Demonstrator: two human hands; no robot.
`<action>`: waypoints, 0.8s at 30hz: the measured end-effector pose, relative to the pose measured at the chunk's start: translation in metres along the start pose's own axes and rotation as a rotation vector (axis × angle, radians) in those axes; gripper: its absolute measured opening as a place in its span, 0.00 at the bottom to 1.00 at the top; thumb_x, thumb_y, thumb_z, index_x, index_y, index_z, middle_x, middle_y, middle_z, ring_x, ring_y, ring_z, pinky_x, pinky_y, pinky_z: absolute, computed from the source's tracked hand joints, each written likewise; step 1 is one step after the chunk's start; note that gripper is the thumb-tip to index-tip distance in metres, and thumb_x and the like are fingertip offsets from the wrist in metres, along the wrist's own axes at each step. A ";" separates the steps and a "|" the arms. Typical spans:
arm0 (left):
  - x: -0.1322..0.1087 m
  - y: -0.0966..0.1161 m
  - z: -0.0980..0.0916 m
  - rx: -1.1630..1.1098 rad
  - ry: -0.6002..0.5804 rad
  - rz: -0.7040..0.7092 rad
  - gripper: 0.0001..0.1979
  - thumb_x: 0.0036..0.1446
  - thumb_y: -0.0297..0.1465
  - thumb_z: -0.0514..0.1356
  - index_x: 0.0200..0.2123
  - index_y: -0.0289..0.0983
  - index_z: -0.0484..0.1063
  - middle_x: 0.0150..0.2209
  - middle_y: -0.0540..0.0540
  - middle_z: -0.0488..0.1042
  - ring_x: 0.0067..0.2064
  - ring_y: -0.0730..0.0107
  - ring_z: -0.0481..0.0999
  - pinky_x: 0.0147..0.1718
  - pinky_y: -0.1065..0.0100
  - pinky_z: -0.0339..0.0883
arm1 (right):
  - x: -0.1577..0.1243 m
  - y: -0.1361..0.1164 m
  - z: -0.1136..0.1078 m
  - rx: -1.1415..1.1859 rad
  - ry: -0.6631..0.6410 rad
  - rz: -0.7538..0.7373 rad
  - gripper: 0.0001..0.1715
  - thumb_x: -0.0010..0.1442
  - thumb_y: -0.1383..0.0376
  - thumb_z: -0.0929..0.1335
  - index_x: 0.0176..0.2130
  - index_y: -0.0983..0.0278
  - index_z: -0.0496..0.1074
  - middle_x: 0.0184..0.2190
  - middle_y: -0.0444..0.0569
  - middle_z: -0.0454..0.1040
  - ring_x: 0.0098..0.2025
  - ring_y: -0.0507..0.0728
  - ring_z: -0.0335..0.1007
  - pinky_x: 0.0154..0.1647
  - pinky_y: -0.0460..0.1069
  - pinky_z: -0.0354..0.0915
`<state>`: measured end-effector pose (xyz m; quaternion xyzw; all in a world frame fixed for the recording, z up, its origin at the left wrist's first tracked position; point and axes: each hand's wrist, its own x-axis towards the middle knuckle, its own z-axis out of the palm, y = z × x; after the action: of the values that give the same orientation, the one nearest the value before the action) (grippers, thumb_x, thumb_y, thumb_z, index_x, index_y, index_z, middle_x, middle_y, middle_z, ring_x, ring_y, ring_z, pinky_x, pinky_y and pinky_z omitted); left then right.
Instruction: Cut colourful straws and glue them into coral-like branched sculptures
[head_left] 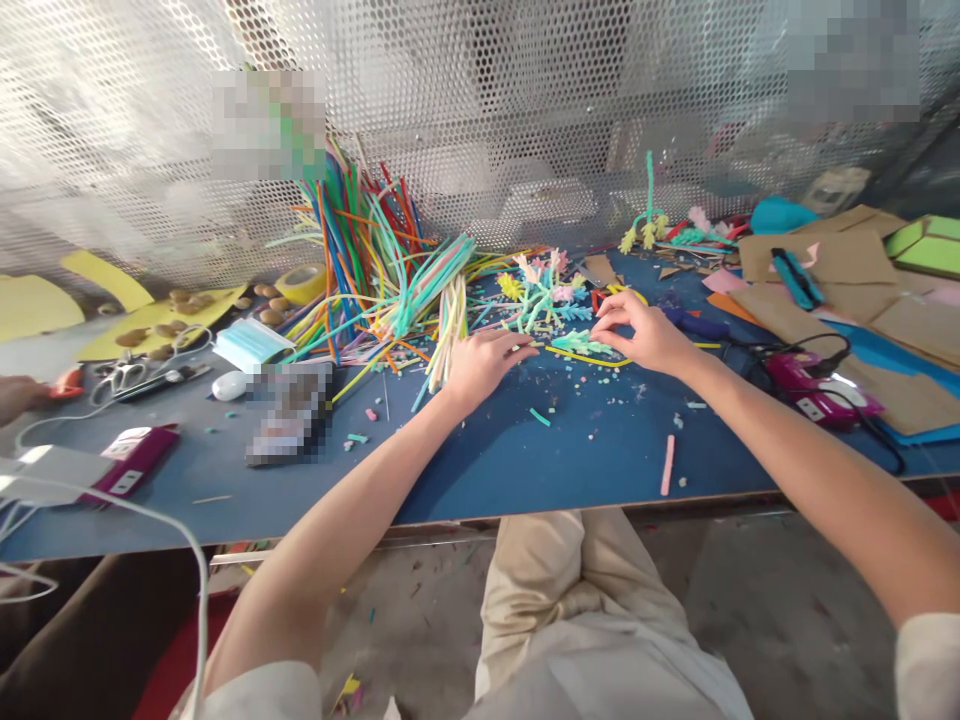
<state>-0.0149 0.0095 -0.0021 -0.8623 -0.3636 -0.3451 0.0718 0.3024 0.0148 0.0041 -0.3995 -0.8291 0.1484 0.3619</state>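
From the head camera, the landmark is the heap of long straws fanned out at the back of the blue table. Just to the right of that heap lies a cluster of pastel fringed pieces that look finished. The heap itself is large and uncut, so I judge the work partly done with much stock left. Small cut scraps litter the board in front of the heap. The mint-green fringed piece lies on a yellow straw, to the right of the heap and nearer the person than the cluster. The right hand has its bent fingers pinched together on that piece's right end. The left hand rests palm down beside the heap's front edge, fingers loosely stretched and holding nothing, its tips just short of the piece's left end. Scissors lie well to the left of the heap.
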 end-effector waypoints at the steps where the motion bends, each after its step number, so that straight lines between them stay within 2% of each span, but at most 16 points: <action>1: 0.000 0.001 0.001 -0.003 -0.013 0.007 0.15 0.68 0.44 0.64 0.46 0.41 0.84 0.42 0.47 0.86 0.42 0.67 0.85 0.40 0.70 0.74 | 0.000 -0.001 0.001 0.009 -0.003 0.001 0.20 0.67 0.50 0.70 0.50 0.57 0.63 0.40 0.50 0.85 0.45 0.64 0.84 0.53 0.58 0.71; 6: -0.002 0.008 0.007 -0.054 -0.054 0.008 0.15 0.70 0.43 0.62 0.47 0.41 0.84 0.43 0.46 0.86 0.43 0.67 0.85 0.44 0.68 0.75 | 0.000 -0.008 0.012 0.054 -0.007 -0.017 0.20 0.67 0.49 0.71 0.49 0.57 0.64 0.39 0.49 0.85 0.46 0.65 0.84 0.53 0.61 0.72; 12: -0.005 0.008 0.014 -0.059 -0.036 0.036 0.15 0.71 0.42 0.61 0.46 0.39 0.84 0.40 0.44 0.86 0.38 0.68 0.83 0.40 0.68 0.74 | 0.000 -0.010 0.019 0.064 0.010 -0.014 0.20 0.66 0.48 0.71 0.49 0.56 0.66 0.40 0.50 0.85 0.46 0.66 0.84 0.53 0.62 0.73; 16: -0.005 0.006 0.016 -0.045 -0.021 0.027 0.15 0.71 0.41 0.61 0.46 0.39 0.84 0.40 0.45 0.86 0.38 0.68 0.83 0.40 0.68 0.75 | 0.000 -0.013 0.017 0.073 0.008 -0.045 0.21 0.65 0.48 0.72 0.49 0.57 0.68 0.38 0.48 0.84 0.41 0.63 0.83 0.48 0.60 0.75; 19: -0.005 0.007 0.015 -0.053 -0.026 0.033 0.14 0.71 0.40 0.61 0.46 0.40 0.84 0.42 0.45 0.86 0.40 0.67 0.84 0.42 0.67 0.76 | 0.002 -0.014 0.012 0.025 0.019 -0.080 0.15 0.68 0.50 0.69 0.43 0.57 0.72 0.38 0.48 0.82 0.38 0.61 0.80 0.46 0.57 0.74; 21: -0.004 0.008 0.014 -0.056 -0.034 0.035 0.13 0.72 0.40 0.61 0.46 0.41 0.84 0.42 0.45 0.86 0.41 0.67 0.84 0.43 0.66 0.77 | 0.005 -0.011 0.008 -0.047 0.081 -0.029 0.14 0.72 0.54 0.64 0.41 0.58 0.74 0.38 0.50 0.81 0.38 0.61 0.79 0.46 0.57 0.74; 24: -0.003 0.009 0.013 -0.061 -0.034 0.043 0.13 0.72 0.39 0.61 0.46 0.40 0.84 0.42 0.44 0.86 0.42 0.66 0.84 0.44 0.66 0.77 | 0.012 0.003 0.002 -0.219 0.144 0.122 0.16 0.71 0.61 0.61 0.45 0.63 0.76 0.43 0.58 0.81 0.43 0.64 0.78 0.49 0.58 0.73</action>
<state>-0.0036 0.0062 -0.0126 -0.8775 -0.3355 -0.3396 0.0465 0.2975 0.0259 0.0064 -0.4959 -0.7865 0.0497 0.3648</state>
